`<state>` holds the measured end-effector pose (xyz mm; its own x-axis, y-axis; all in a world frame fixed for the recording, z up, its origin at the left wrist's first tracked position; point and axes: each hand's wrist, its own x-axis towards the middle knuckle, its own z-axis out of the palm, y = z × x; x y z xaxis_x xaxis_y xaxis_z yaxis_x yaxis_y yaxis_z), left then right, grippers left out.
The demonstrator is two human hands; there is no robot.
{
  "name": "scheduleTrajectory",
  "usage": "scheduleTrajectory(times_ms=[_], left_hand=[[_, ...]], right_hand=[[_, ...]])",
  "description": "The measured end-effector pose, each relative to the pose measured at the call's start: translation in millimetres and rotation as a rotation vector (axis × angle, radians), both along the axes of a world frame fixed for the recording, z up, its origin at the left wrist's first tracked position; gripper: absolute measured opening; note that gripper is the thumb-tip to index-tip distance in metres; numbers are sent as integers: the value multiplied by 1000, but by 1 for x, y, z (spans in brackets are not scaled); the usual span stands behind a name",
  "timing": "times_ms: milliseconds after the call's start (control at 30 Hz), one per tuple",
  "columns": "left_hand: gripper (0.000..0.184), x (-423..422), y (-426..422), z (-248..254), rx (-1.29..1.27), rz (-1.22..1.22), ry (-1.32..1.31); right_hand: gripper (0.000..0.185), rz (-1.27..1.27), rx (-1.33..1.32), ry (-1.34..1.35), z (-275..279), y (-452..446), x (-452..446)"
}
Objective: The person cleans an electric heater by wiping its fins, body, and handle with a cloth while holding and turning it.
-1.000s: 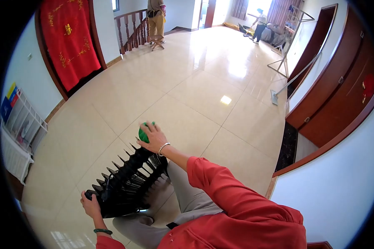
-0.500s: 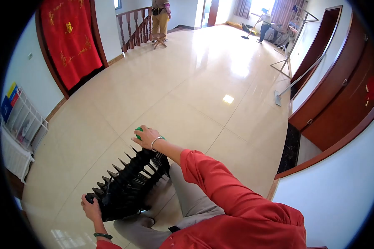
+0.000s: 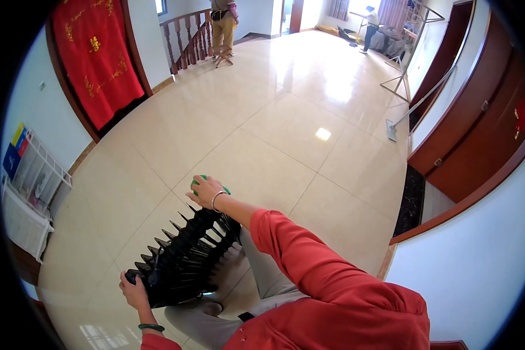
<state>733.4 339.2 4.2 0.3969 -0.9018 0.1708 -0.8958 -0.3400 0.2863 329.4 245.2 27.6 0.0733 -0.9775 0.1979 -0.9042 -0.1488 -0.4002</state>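
In front of my bent knees stands a black slatted rack (image 3: 184, 254) with pointed pieces along its upper side; its exact kind I cannot make out. My left hand (image 3: 135, 291) is closed around its near left corner. Over the far end of the rack, my right hand (image 3: 206, 192) presses on a bright green cloth (image 3: 199, 178), which shows past the fingers on both sides. The palm hides most of the cloth.
Glossy floor tiles (image 3: 262, 151) surround me. On the left stands a white wire rack (image 3: 44, 175), near a red door curtain (image 3: 96, 52). A flat mop (image 3: 392, 129) leans on the right. Two people (image 3: 224, 26) are at the back, one beside a small wooden stool (image 3: 223, 57).
My view has shifted slightly. Both hands keep their places on the rack and cloth, with little visible movement. The far person at the back has changed posture, with the long-handled tool now raised.
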Motion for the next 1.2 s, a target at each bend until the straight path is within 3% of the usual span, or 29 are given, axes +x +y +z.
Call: scheduleTrajectory(times_ms=[367,733,933,1000,1200], left_hand=[[52,-3,-1,5,3,6,-13],[51,-8,3,13,11,-5,22],[55,2,-3,0,-43,-34,43],[56,0,-3,5,-41,-16,32],[54,-14,6,25,28,43,17]], right_hand=[[33,-9,-166,8,-15,41,-3],[59,41,-215,38,-16,99,-13],[55,90,-76,-55,-6,115,-20],[52,138,-151,8,-13,114,-23],[65,115,-40,73,-5,146,-28]])
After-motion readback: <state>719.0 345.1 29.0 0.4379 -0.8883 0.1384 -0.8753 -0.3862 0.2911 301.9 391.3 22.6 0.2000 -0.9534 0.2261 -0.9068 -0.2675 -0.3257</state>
